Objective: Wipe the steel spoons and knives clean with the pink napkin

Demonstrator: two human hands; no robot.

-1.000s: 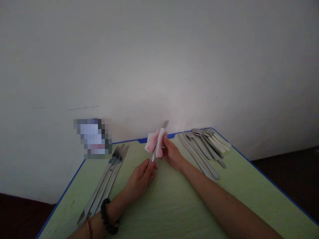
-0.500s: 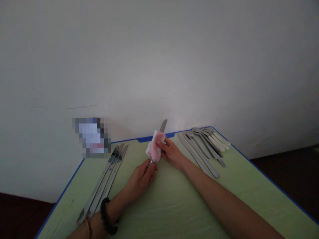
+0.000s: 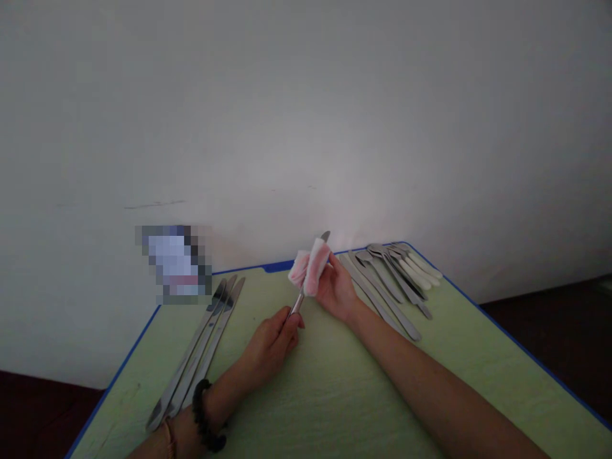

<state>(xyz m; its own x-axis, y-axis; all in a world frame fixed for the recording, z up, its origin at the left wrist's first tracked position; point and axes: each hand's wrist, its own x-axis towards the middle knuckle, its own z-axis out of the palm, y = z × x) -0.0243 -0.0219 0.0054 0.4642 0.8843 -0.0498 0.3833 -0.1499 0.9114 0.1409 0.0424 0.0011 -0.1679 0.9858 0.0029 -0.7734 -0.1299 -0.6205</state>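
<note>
A table knife [image 3: 297, 302] is held above the middle of the table, its blade slanting up and away to the right. My left hand [image 3: 273, 341] is closed round the knife's handle. Folded about the blade is a pink and white cloth [image 3: 315, 268], gripped by my right hand [image 3: 338, 290]; only the blade's tip shows beyond it. Some of the right fingers are hidden behind the cloth. To the left of my left hand, several table knives [image 3: 210, 341] lie side by side, partly under my forearm.
On the right lie more knives [image 3: 382, 303], spoons [image 3: 380, 250] and white-handled cutlery [image 3: 418, 271]. A blurred-out phone-like object [image 3: 174, 264] leans on the wall [image 3: 306, 127] at the back left. The green table [image 3: 306, 395] has a blue edge.
My right hand and the cloth slid down the blade, then back up toward its tip, baring more of the knife near the handle. My left hand has stayed almost still.
</note>
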